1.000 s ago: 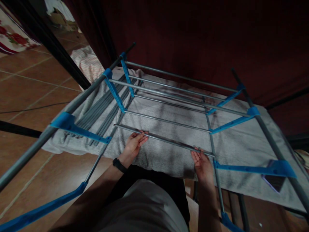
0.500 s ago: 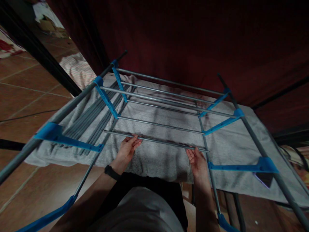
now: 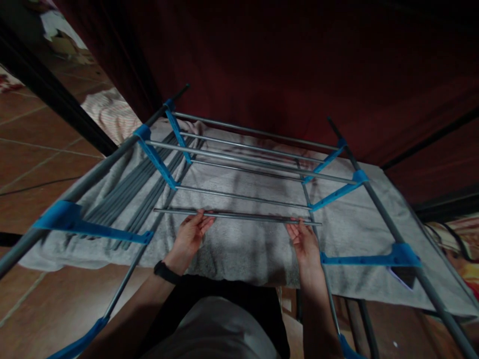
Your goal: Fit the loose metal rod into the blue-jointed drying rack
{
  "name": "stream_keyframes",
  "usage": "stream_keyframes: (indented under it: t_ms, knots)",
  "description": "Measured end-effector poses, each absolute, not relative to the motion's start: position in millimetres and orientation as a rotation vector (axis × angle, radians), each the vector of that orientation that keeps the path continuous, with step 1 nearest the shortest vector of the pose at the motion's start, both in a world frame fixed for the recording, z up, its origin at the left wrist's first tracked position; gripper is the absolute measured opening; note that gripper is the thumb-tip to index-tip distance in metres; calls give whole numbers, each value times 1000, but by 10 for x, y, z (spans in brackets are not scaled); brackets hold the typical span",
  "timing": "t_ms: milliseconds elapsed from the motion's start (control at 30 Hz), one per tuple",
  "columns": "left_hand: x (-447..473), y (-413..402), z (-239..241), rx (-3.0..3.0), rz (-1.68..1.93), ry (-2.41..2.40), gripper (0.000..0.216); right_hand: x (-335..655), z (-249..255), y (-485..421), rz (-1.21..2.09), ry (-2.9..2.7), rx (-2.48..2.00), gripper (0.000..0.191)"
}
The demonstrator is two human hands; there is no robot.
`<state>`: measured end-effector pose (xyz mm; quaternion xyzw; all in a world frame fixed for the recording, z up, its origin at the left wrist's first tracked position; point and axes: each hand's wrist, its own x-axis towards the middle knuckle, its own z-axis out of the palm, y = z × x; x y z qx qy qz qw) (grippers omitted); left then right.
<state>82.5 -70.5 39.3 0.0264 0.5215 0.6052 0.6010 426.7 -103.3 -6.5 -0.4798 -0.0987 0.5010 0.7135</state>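
Observation:
A thin grey metal rod (image 3: 243,216) runs crosswise in front of me, held near both ends. My left hand (image 3: 191,230) pinches it left of its middle, thumb on top. Toward the other end my right hand (image 3: 302,237) grips it between thumb and fingers. Around the rod stands a partly built rack: grey tubes (image 3: 381,204) at the sides with blue plastic brackets (image 3: 157,162). Several crossbars (image 3: 250,162) span the brackets beyond my hands. Nearer to me, a left bracket (image 3: 101,229) and a right bracket (image 3: 366,259) have no bar between them.
Loose grey rods (image 3: 130,189) lie in a bundle at the left on the grey blanket (image 3: 247,254). A phone (image 3: 404,276) lies under the right bracket. Behind hangs a dark red curtain (image 3: 280,65). Tiled floor (image 3: 37,154) shows at the left, with a dark pole (image 3: 56,80) crossing it.
The rod has tilted closer to level, its right end rising slightly while both hands keep hold. The whole view has shifted a little, so the rack's left side sits farther left.

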Motion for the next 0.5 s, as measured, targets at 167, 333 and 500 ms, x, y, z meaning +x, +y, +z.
stream_keyframes:
  t_ms: [167, 333, 500]
  knots:
    - [783, -679, 403, 53, 1421, 1212, 24, 4298, -40, -885, 1074, -196, -1046, 24]
    - [760, -652, 404, 40, 1432, 1229, 21, 4331, -35, -751, 1069, -207, -1063, 28]
    - [794, -608, 420, 48, 1419, 1256, 29, 4336, 12, -658, 1071, -185, -1074, 24]
